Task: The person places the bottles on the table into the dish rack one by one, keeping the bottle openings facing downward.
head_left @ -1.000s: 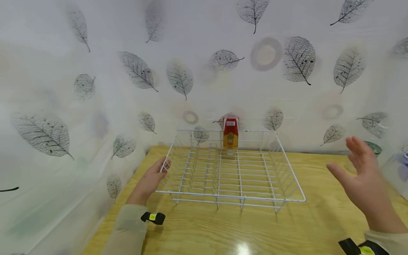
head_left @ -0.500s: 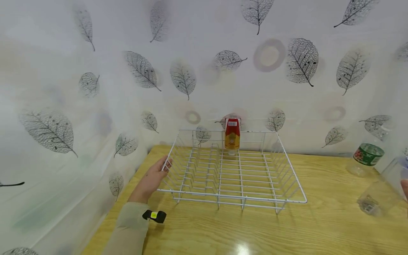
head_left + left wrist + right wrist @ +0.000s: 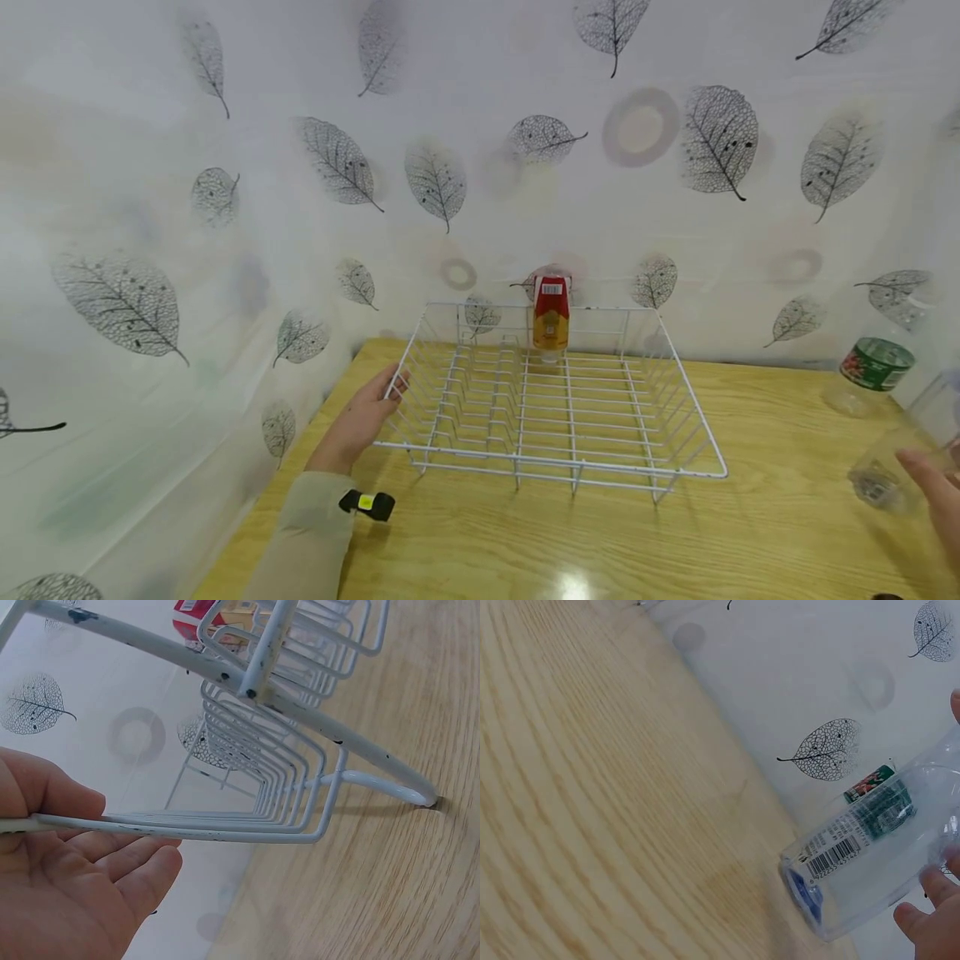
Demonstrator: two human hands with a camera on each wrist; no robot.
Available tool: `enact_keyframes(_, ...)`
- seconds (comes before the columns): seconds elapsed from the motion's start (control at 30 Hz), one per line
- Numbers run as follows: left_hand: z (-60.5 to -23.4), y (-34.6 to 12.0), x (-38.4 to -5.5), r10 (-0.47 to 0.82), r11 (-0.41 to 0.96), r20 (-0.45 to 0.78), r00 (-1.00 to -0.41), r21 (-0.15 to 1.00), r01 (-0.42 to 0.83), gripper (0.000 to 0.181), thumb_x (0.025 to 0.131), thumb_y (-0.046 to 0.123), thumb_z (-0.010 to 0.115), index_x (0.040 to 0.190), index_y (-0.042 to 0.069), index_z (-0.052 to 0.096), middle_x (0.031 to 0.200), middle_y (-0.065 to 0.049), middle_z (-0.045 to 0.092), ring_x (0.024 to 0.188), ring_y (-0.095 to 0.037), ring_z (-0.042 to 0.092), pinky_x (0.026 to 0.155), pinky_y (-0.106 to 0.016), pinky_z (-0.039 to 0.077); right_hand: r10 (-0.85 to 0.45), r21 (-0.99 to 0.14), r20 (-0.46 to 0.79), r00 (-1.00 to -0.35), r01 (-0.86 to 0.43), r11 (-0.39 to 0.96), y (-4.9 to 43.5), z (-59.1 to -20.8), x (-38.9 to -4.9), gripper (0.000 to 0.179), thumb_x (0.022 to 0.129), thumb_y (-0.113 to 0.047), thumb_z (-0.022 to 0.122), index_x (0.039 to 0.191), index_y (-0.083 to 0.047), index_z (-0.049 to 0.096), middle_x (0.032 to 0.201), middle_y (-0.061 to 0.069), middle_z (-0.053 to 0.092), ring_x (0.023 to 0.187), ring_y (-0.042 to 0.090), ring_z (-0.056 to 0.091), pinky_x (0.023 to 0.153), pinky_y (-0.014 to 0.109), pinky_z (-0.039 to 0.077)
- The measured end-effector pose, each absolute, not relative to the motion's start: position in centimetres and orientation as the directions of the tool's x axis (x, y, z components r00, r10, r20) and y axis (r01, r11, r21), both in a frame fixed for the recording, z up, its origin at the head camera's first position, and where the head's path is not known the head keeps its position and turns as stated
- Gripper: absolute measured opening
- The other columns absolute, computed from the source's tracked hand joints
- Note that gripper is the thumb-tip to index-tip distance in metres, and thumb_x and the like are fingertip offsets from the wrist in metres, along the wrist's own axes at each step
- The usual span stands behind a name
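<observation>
Holding rack edge (image 3: 412,343), left hand (image 3: 360,421), with tabletop (image 3: 780,475) toward right hand (image 3: 937,498)

"What's on the table (image 3: 487,546)?"
"The rack (image 3: 517,457), with one bottle (image 3: 551,312) in it at the back; behind, the sheet (image 3: 487,75)."
"Left?"
"The left hand (image 3: 363,419), at the rack's rim."
"Right?"
"Two bottles: the farther bottle (image 3: 876,364) behind, the nearer bottle (image 3: 862,847) by the right hand (image 3: 941,500)."
</observation>
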State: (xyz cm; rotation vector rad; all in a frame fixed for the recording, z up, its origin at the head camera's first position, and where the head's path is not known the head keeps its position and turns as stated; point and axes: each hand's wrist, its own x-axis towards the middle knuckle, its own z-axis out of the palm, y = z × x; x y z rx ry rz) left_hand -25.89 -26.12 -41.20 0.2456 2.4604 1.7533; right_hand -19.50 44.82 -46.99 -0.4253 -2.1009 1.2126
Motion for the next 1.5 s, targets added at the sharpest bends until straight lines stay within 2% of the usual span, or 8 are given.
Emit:
enact_keyframes(0.17, -41.1, -26.0, -26.0, 0.2, 0.317, 0.004, -0.98, 0.946, 0.068, 0.06, 0.108, 0.002, 0.033, 0.163, 0.006, 0.01, 0.162, -0.018, 0.029, 0.148, -0.036, 0.026, 0.119, -0.051, 0.023, 0.624, -0.95, 0.138, -0.769, 0.076, 0.304, 44.4, -47.4, -19.7, 0.079, 0.106, -0.025, 0.052, 0.164, -0.027, -0.002, 0.167, -0.01, -0.002, 0.15, 0.003, -0.003, 0.12, 0.029, -0.002)
enact_keyframes(0.27, -41.1, -26.0, -26.1, 0.206, 0.324, 0.004, -0.978, 0.943, 0.072, 0.06, 0.108, 0.003, 0.033, 0.164, 0.007, 0.009, 0.163, -0.017, 0.028, 0.148, -0.036, 0.027, 0.119, -0.052, 0.023, 0.653, -0.957, 0.082, -0.753, 0.123, 0.262, 44.4, -47.6, -19.8, 0.077, 0.104, -0.027, 0.056, 0.164, -0.023, 0.009, 0.167, -0.009, 0.008, 0.149, 0.001, 0.006, 0.12, 0.024, 0.005)
enact_keyframes(0.5, -41.5, -26.2, -26.2, 0.197, 0.34, -0.004, -0.98, 0.938, 0.064, 0.06, 0.109, 0.006, 0.036, 0.164, 0.01, 0.012, 0.162, -0.016, 0.03, 0.148, -0.035, 0.026, 0.119, -0.054, 0.023, 0.664, -0.909, 0.107, -0.74, 0.198, 0.367, 44.4, -48.3, -20.2, 0.086, 0.102, -0.033, 0.06, 0.164, -0.029, 0.001, 0.167, 0.009, 0.018, 0.151, 0.013, 0.019, 0.121, 0.028, 0.016)
enact_keyframes(0.73, -41.1, -26.3, -26.0, 0.212, 0.335, 0.002, -0.977, 0.939, 0.074, 0.061, 0.109, 0.005, 0.034, 0.164, 0.009, 0.009, 0.163, -0.017, 0.027, 0.149, -0.037, 0.024, 0.119, -0.055, 0.022, 0.608, -0.935, 0.081, -0.79, 0.15, 0.32, 44.2, -48.5, -19.8, 0.086, 0.103, -0.027, 0.059, 0.163, -0.029, -0.003, 0.16, -0.012, 0.024, 0.142, -0.003, 0.021, 0.107, 0.006, 0.02)
enact_keyframes(0.93, -41.3, -26.3, -26.1, 0.206, 0.344, 0.007, -0.979, 0.936, 0.079, 0.061, 0.107, 0.002, 0.034, 0.164, 0.008, 0.012, 0.161, -0.019, 0.029, 0.147, -0.038, 0.028, 0.118, -0.054, 0.024, 0.57, -0.911, 0.142, -0.809, 0.119, 0.396, 44.4, -49.3, -19.8, 0.089, 0.102, -0.025, 0.061, 0.163, -0.029, -0.004, 0.162, -0.006, 0.025, 0.139, -0.006, 0.024, 0.105, 0.004, 0.02)
enact_keyframes(1.03, -41.4, -26.3, -26.1, 0.201, 0.353, 0.002, -0.98, 0.933, 0.074, 0.061, 0.107, 0.002, 0.034, 0.164, 0.008, 0.013, 0.161, -0.019, 0.03, 0.146, -0.038, 0.03, 0.118, -0.054, 0.024, 0.554, -0.904, 0.18, -0.813, 0.085, 0.418, 44.7, -49.6, -19.8, 0.091, 0.101, -0.024, 0.064, 0.164, -0.026, -0.002, 0.144, -0.02, 0.043, 0.126, -0.01, 0.036, 0.096, 0.001, 0.027)
enact_keyframes(1.23, -41.3, -26.2, -26.3, 0.198, 0.36, -0.002, -0.98, 0.93, 0.071, 0.061, 0.107, 0.002, 0.033, 0.164, 0.009, 0.012, 0.161, -0.018, 0.031, 0.145, -0.039, 0.032, 0.118, -0.053, 0.024, 0.545, -0.879, 0.208, -0.812, 0.089, 0.468, 45.3, -50.1, -20.0, 0.093, 0.099, -0.026, 0.068, 0.165, -0.02, 0.003, 0.107, -0.039, 0.037, 0.094, -0.02, 0.035, 0.072, -0.001, 0.03)
enact_keyframes(1.5, -41.2, -26.3, -26.2, 0.212, 0.348, -0.007, -0.977, 0.935, 0.068, 0.061, 0.107, 0.001, 0.032, 0.164, 0.008, 0.01, 0.162, -0.02, 0.027, 0.147, -0.039, 0.027, 0.119, -0.054, 0.023, 0.588, -0.837, 0.124, -0.8, 0.234, 0.494, 45.3, -50.2, -20.3, 0.087, 0.099, -0.041, 0.063, 0.164, -0.019, 0.01, 0.143, -0.012, 0.042, 0.111, -0.015, 0.036, 0.107, 0.018, 0.032)
